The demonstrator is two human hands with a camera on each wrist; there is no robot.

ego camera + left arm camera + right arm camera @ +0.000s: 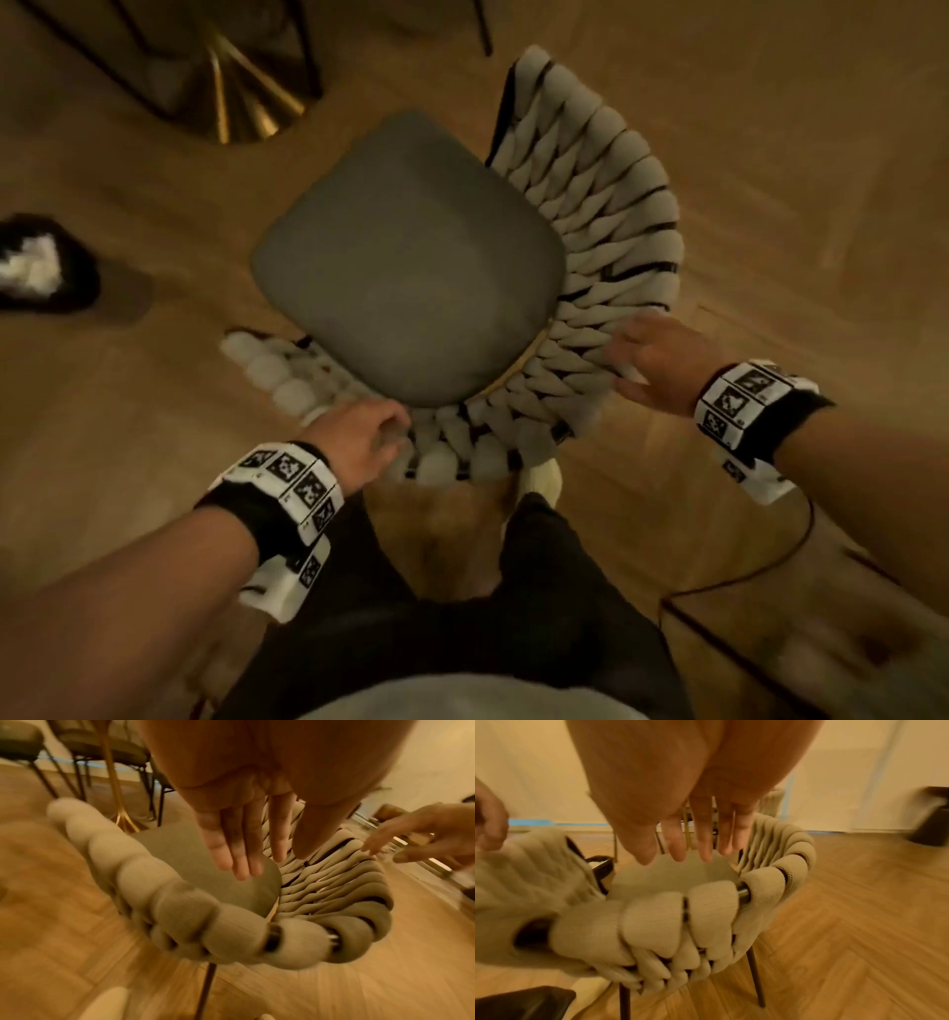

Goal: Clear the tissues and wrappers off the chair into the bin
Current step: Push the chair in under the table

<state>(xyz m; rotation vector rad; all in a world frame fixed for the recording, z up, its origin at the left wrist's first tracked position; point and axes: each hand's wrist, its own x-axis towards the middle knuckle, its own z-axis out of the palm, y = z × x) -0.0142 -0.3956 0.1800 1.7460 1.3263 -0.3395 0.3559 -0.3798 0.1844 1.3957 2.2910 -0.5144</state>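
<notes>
The chair (606, 246) has a bare grey seat cushion (405, 257) and a curved back of thick cream woven cords. No tissues or wrappers lie on the seat. My left hand (377, 431) hovers with straight fingers (239, 850) above the back's near rim. My right hand (647, 360) reaches over the right side of the rim, fingers (703, 841) straight, empty. The black bin (41, 264) stands on the floor to the left with white tissues inside.
Wooden herringbone floor (801, 154) lies all round. A gold table base (241, 97) and dark chair legs (482, 31) stand beyond the chair. A second dark bin (929, 821) sits by the wall. My legs in dark trousers (462, 616) stand behind the chair; a cable (770, 565) trails at right.
</notes>
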